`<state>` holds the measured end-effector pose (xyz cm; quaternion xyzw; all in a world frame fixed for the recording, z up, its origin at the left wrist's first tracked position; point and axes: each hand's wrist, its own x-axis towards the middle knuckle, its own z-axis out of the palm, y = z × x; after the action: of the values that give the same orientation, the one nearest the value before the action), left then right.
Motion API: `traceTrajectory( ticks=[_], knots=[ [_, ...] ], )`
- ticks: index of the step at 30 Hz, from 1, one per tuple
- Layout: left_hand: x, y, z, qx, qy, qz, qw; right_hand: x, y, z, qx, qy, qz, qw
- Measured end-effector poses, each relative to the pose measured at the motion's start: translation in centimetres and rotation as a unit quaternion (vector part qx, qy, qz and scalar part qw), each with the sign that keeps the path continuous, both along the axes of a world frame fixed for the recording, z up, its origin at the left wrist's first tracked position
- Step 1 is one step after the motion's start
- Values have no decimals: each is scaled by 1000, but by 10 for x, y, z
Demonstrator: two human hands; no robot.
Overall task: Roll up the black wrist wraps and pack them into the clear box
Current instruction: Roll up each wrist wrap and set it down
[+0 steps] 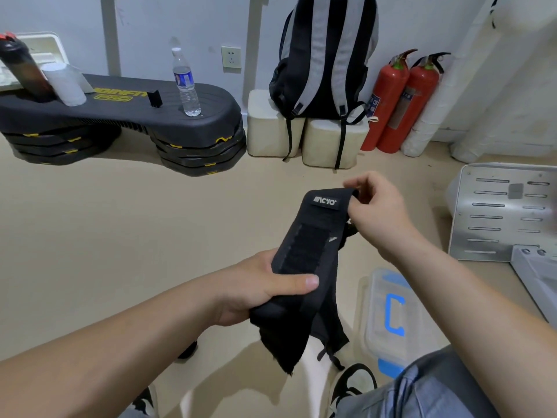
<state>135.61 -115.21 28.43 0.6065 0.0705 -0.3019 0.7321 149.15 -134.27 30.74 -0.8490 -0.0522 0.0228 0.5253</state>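
Above the clear box (388, 312) on the floor, the left hand (256, 286) clamps the black wrist wrap (307, 251) mid-length while the right hand (376, 212) fingers pinch its labelled end, which should probably be rolled tightly, edges aligned.

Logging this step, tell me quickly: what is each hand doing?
Left hand: closed around the black fabric wrist wrap.
Right hand: pinching the wrap's top end.
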Motion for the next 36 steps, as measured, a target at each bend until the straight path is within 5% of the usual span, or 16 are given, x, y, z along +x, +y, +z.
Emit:
traceTrajectory(
  ticks=[8, 12, 16, 22, 25, 29, 36],
  knots=[
    [9, 2, 10, -64, 57, 94, 992, -3, -4, 2, -64, 213, 0, 975],
    [10, 5, 13, -66, 35, 105, 992, -17, 7, 5, -108, 358, 135, 918],
    [6, 4, 14, -16, -12, 54, 998, -18, 21, 3, 60, 483, 159, 859],
    [-7, 14, -3, 161, -29, -105, 981, -6, 40, 1, 256, 412, 59, 872],
    [-10, 21, -11, 222, -17, -104, 969, -4, 48, -1, 315, 390, 69, 862],
    [-11, 27, -9, 187, -8, -82, 979, -1, 54, -4, 366, 359, 69, 856],
    [-9, 24, -6, 169, -39, -15, 985, -9, 61, 0, 313, 336, 135, 878]
  ],
)
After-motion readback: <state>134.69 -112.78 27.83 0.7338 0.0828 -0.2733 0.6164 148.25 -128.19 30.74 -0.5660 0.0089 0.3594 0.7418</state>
